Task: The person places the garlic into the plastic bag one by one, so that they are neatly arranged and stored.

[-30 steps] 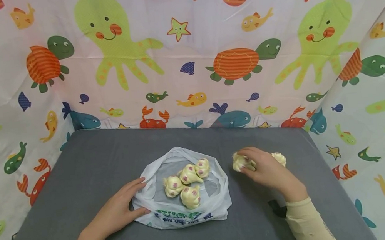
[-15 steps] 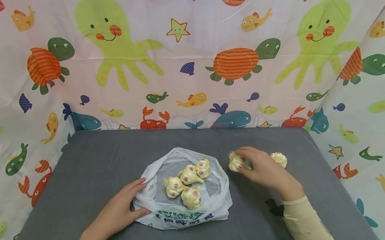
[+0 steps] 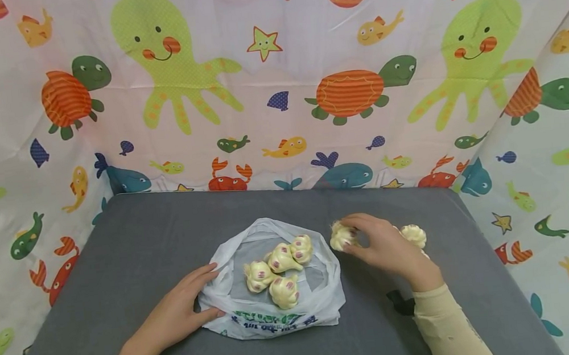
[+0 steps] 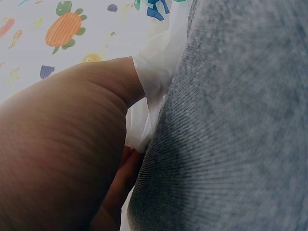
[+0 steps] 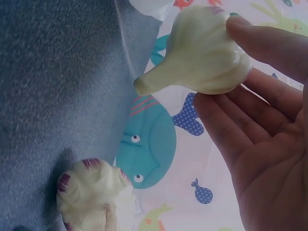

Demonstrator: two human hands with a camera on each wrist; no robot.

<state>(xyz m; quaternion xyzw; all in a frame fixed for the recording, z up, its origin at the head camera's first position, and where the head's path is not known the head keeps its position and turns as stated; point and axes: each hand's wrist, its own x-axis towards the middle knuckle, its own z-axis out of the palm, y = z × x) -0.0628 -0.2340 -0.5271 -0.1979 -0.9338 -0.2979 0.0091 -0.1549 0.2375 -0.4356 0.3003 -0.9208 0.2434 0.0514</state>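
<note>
A white plastic bag (image 3: 273, 322) with green and blue print lies with its mouth spread wide on the grey table. Several garlic bulbs (image 3: 281, 258) are inside it. My left hand (image 3: 176, 309) holds the bag's left side, and in the left wrist view white plastic (image 4: 161, 57) covers the thumb's end. To the right of the bag, my right hand (image 3: 386, 243) pinches a garlic bulb (image 3: 343, 236) between thumb and fingers. That bulb (image 5: 207, 53) appears off the table in the right wrist view, its stem pointing left.
Another garlic bulb (image 3: 414, 235) rests on the grey table (image 3: 165, 223) beyond my right hand; something pale beside it is mostly hidden by the wrist. A white curtain (image 3: 270, 24) printed with sea animals surrounds the table's back and sides.
My right hand has moved left with its garlic bulb, closer to the bag's right rim. The left hand and the bag stay almost where they were.
</note>
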